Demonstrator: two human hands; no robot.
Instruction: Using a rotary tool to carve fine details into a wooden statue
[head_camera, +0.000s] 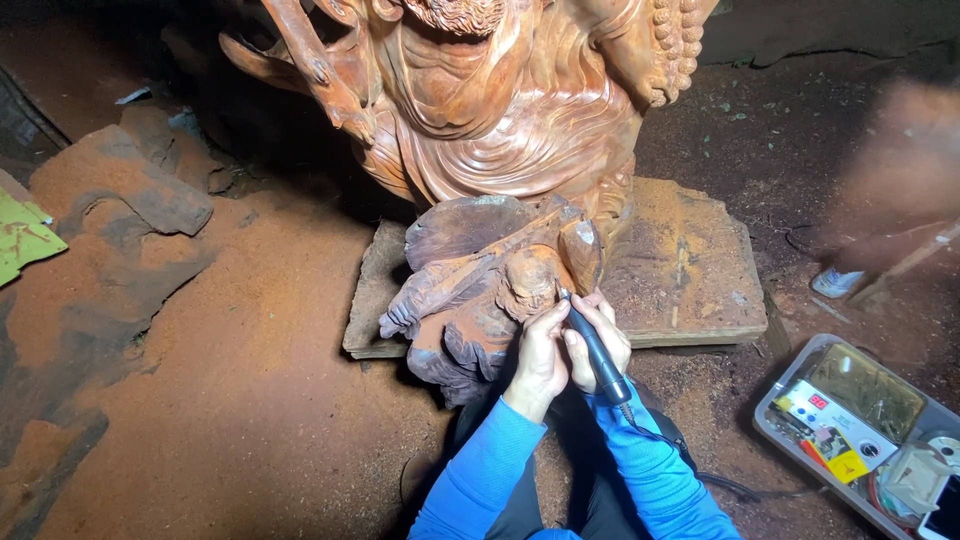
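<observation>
A small dark wooden carving (480, 290) rests in front of me, leaning against a board. My right hand (603, 340) grips a slim dark rotary carving tool (596, 352) like a pen, its tip touching the carving's upper right part. My left hand (540, 355) cups the right hand and the tool's front, steadying it against the wood. Both arms wear blue sleeves. A black cable (700, 470) runs from the tool's rear toward the right.
A large reddish wooden statue (490, 100) stands behind on a flat wooden board (690, 270). A grey tray (860, 430) with a control box and small items sits at lower right. Red sawdust covers the floor; wood slabs (120, 185) lie at left. A blurred shape is at right.
</observation>
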